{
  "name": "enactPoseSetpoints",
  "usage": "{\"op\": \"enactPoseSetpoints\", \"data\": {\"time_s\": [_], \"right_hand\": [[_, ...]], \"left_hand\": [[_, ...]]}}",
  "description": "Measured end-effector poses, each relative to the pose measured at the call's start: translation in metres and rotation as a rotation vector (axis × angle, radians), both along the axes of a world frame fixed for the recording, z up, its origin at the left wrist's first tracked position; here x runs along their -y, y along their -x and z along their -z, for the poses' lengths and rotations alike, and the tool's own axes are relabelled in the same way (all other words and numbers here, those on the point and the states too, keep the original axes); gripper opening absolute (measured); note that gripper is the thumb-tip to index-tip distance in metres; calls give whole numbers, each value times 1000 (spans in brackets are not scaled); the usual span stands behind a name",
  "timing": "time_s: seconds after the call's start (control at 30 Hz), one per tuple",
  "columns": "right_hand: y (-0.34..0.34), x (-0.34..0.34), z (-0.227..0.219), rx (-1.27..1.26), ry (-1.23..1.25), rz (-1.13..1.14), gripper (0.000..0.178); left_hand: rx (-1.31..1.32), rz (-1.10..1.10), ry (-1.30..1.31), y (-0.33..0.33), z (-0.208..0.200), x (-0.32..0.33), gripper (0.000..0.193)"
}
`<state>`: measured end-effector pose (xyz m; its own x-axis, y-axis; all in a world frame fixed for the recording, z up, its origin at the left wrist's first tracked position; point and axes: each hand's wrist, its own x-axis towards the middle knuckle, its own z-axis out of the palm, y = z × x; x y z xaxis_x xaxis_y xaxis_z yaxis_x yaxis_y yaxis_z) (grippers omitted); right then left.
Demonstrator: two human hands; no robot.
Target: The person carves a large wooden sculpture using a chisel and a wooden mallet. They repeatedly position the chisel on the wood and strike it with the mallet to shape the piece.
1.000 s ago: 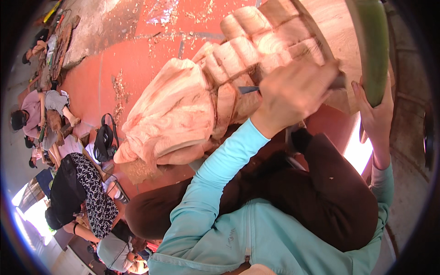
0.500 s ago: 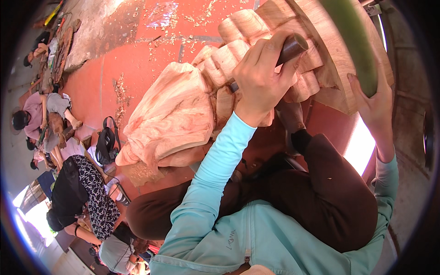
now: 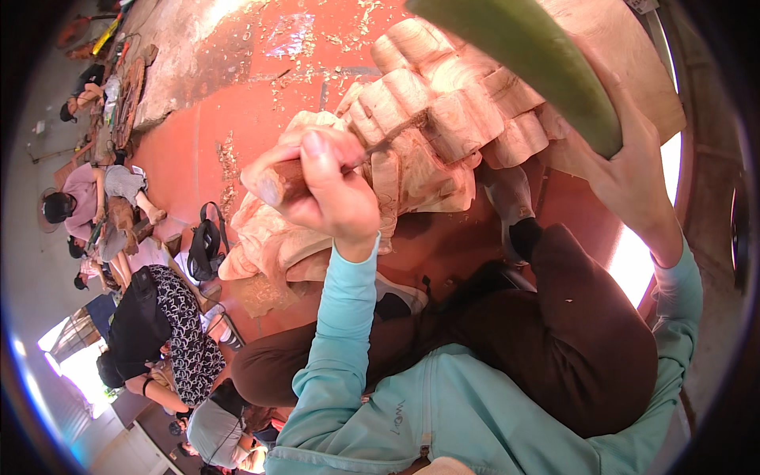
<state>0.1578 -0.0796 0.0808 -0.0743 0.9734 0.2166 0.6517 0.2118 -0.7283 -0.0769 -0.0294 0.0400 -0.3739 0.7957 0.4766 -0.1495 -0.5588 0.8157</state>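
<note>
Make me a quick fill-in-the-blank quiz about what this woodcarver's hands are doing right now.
1. The left hand grips a wooden-handled chisel whose blade touches the pale carved ____ block.
2. The right hand holds a long ____ mallet.
3. The floor under the carving is painted ____.
4. Both sleeves are light ____.

Missing words: wood, green, red, blue

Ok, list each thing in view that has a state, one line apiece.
Left hand: closed around the chisel's handle, thumb on top.
Chisel: held slanted, its blade end against the carving.
Right hand: closed on the green mallet.
Green mallet: raised above the carving, tilted.
Wood carving: lying on the red floor, roughly cut, unpainted.
Red floor: strewn with wood chips.
Black bag: on the floor, straps loose.
</note>
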Motion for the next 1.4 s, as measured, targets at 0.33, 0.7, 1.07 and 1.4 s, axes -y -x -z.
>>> {"op": "enactPoseSetpoints", "data": {"time_s": [0.33, 0.7, 1.07, 1.4], "right_hand": [[25, -18, -31, 50, -275, -288, 62], [25, -48, -48, 661, -532, -399, 68], [27, -49, -52, 773, -548, -414, 54], [41, -33, -34, 251, -446, -206, 77]], "left_hand": [[-13, -14, 200, 15, 13, 5, 11], [-555, -426, 90, 9, 37, 0, 15], [-494, -399, 76, 11, 40, 0, 15], [-10, 192, 176, -1, -2, 22, 35]]}}
